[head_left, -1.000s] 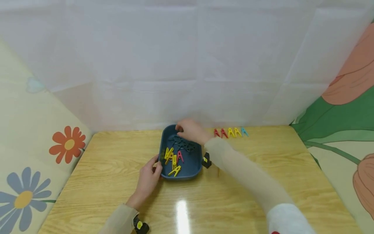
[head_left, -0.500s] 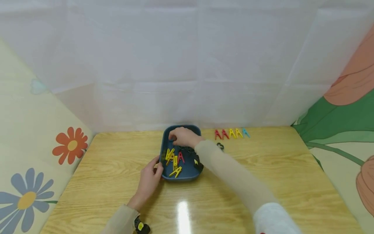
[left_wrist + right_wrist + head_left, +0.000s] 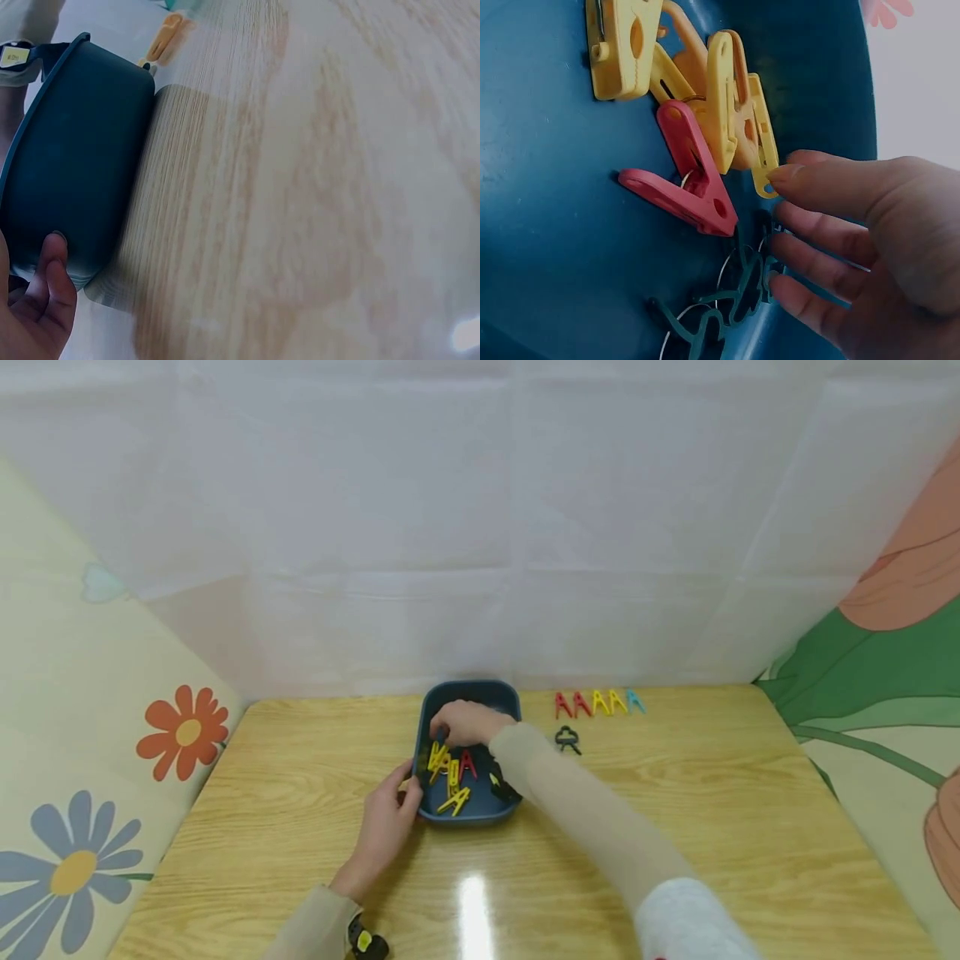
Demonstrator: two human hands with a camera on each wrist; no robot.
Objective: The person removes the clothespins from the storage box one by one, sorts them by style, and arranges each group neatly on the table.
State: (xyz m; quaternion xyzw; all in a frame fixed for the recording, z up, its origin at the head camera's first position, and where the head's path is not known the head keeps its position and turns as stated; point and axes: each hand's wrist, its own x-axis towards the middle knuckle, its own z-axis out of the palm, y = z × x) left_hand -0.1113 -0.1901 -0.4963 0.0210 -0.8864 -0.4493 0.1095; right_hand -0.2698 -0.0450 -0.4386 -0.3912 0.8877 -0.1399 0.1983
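A dark blue bin [image 3: 468,817] holds several yellow clothespins [image 3: 454,802], a red clothespin [image 3: 686,176] and dark green clips [image 3: 739,289]. My left hand [image 3: 390,814] grips the bin's left front corner, its fingertips against the outer wall in the left wrist view. Reaching inside, my right hand [image 3: 468,724] has its thumb at the end of one yellow clothespin, while its other fingers lie beside a dark green clip. In the right wrist view the thumb and fingers are apart, with no clip plainly pinched. The head view hides most of the green clips behind this hand.
On the wooden table [image 3: 675,827], right of the bin, red clothespins [image 3: 572,705], yellow clothespins [image 3: 608,702] and a blue clothespin [image 3: 636,701] form a row. One dark green clip [image 3: 567,740] lies below its left end. A white sheet [image 3: 480,527] hangs behind.
My right hand has moved from the bin's back towards its middle, nearer the yellow clothespins. The green clip on the table has come into full view. The left hand stays at the bin.
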